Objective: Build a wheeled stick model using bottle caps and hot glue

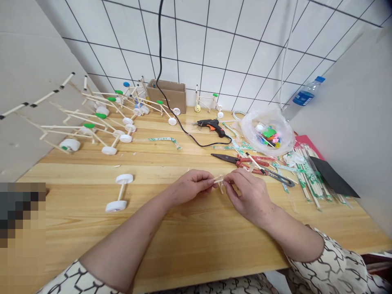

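My left hand (196, 185) and my right hand (246, 194) meet above the middle of the wooden table. Between their fingertips is a small piece made of short wooden sticks (221, 185), with one bit pointing down. Both hands pinch it, and the fingers hide part of its shape. Just beyond my right hand lie red-handled pliers (235, 160) and a grey utility knife (280, 178). To the left of my left hand stands a pair of white wheels joined by a stick axle (121, 191).
Several stick-built wheeled frames (101, 126) crowd the back left, near a cardboard box (174, 96). A black glue gun (211, 125) with a trailing cord lies behind the pliers. At right are a plastic bag of colourful parts (263, 132), wrapped chopsticks (310, 179) and a water bottle (303, 98).
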Tool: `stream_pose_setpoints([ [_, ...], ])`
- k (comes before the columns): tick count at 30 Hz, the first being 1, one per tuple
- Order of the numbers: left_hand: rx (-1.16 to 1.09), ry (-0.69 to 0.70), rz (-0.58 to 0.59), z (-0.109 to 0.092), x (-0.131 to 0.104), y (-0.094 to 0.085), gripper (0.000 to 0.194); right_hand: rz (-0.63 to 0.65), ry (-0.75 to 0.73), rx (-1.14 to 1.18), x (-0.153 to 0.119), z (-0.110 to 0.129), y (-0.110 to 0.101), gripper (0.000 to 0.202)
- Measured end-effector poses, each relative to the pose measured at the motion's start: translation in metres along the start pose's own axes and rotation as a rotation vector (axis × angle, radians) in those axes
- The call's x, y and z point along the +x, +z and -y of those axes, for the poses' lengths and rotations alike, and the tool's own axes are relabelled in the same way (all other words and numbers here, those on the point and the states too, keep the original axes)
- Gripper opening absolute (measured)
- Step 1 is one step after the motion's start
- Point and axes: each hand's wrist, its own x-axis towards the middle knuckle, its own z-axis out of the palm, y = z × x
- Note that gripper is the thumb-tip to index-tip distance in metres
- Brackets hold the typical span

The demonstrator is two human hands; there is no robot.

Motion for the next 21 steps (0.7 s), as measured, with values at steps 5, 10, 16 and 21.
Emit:
stream_pose_setpoints([
  [5,-0.013,-0.003,0.006,-0.0001,0.0002,-0.0005,0.032,-0.002,0.011,0.036,0.0002,-0.0014,-0.0007,0.014],
  [10,-0.018,-0.015,0.015,-0.0002,0.0003,-0.0001,0.031,0.018,0.038,0.053,0.0005,-0.0023,-0.0013,0.014],
  [16,0.005,-0.001,0.026,0.0003,0.0001,-0.0015,0.031,0.028,0.040,0.052,0.0009,-0.0023,-0.0015,0.013],
  [21,0.028,0.013,0.031,-0.0008,0.0004,-0.0023,0.031,0.027,0.033,0.055,0.0005,-0.0026,-0.0018,0.012],
])
